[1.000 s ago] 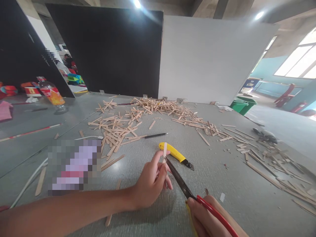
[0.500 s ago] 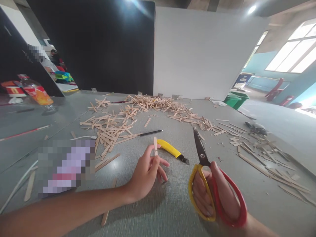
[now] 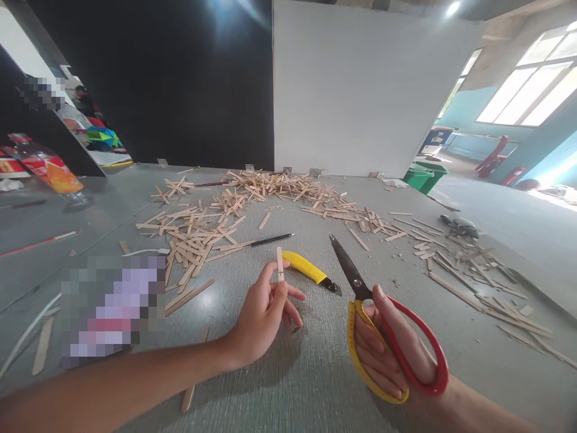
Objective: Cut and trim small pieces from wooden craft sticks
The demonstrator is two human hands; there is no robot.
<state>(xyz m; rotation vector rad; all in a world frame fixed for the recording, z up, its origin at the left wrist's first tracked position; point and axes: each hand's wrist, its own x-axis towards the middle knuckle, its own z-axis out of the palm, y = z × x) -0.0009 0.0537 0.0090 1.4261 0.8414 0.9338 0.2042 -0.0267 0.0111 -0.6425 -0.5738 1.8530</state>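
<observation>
My left hand [image 3: 264, 316] pinches a short wooden stick piece [image 3: 280, 263] upright between thumb and fingers, just above the grey table [image 3: 293, 385]. My right hand [image 3: 390, 355] grips a pair of scissors [image 3: 360, 288] with one yellow and one red handle loop; the blades are closed and point away towards the back left. A yellow utility knife [image 3: 311, 270] lies on the table between the two hands, just behind the stick piece.
Heaps of wooden sticks [image 3: 198, 231] cover the table's middle and back, with more scraps [image 3: 473, 276] at the right. A black pencil [image 3: 270, 240] lies near the knife. A bottle [image 3: 49, 171] stands far left. Black and white boards [image 3: 360, 90] stand behind.
My right hand drew the scissors away from the stick piece, swung them to the right and lowered them towards the table. My left hand kept the stick piece.
</observation>
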